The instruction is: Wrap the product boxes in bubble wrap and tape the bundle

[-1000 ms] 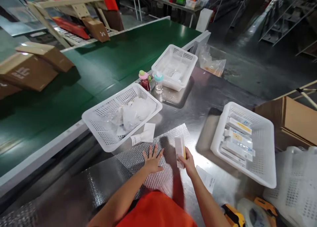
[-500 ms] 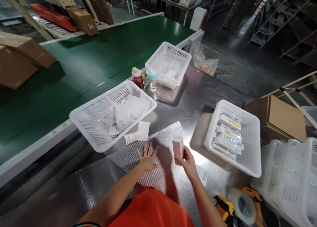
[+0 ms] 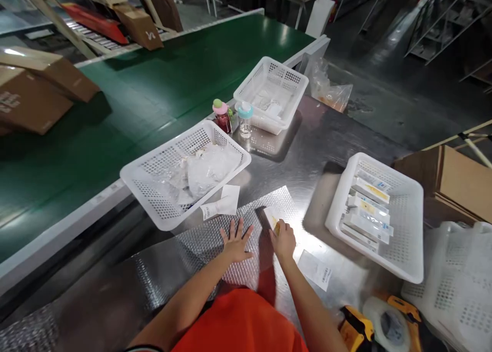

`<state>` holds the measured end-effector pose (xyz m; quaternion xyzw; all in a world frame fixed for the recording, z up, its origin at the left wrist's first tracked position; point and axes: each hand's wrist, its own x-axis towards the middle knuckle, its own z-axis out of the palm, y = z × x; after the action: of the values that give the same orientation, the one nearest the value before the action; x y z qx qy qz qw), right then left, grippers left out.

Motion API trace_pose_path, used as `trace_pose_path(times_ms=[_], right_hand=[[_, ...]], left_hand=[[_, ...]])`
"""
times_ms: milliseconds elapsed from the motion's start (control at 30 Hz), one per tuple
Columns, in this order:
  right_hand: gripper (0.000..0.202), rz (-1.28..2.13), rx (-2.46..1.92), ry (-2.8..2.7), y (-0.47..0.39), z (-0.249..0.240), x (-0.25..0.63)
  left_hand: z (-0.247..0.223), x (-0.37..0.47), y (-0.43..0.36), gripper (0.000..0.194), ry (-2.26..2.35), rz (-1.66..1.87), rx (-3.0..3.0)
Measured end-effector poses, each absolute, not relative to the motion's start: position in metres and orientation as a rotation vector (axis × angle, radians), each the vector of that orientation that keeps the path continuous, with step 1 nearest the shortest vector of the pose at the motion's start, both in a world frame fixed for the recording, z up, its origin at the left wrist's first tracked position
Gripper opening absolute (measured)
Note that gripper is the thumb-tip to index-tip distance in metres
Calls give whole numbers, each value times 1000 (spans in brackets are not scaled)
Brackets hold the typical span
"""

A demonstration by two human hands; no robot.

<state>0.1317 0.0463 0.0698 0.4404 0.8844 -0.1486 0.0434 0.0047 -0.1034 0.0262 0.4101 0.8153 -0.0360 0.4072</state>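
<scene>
My left hand lies flat with fingers spread on a sheet of bubble wrap on the metal table. To its right, my right hand grips a small white box with a yellow print. The box is down at the right part of the bubble wrap, partly covered by my fingers. A white paper slip with printing lies just right of my right hand. Beyond my left hand, another folded slip rests against a white basket that holds clear plastic bags.
At right stands a white basket with several slim boxes. Tape dispensers sit at the lower right, near stacked baskets. Two small bottles and another basket stand at the back, beside a green conveyor belt.
My right hand has lowered the small box from upright above the table onto the bubble wrap, turning it over. My left hand stays spread on the wrap. The whole view has shifted slightly.
</scene>
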Motion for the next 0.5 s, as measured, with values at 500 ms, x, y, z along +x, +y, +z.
trace_pose_path(times_ms=[500], right_hand=[[44,-356,1351,2703,42,49,127]], left_hand=[[26,4,-104,113,2049,-106,1026]])
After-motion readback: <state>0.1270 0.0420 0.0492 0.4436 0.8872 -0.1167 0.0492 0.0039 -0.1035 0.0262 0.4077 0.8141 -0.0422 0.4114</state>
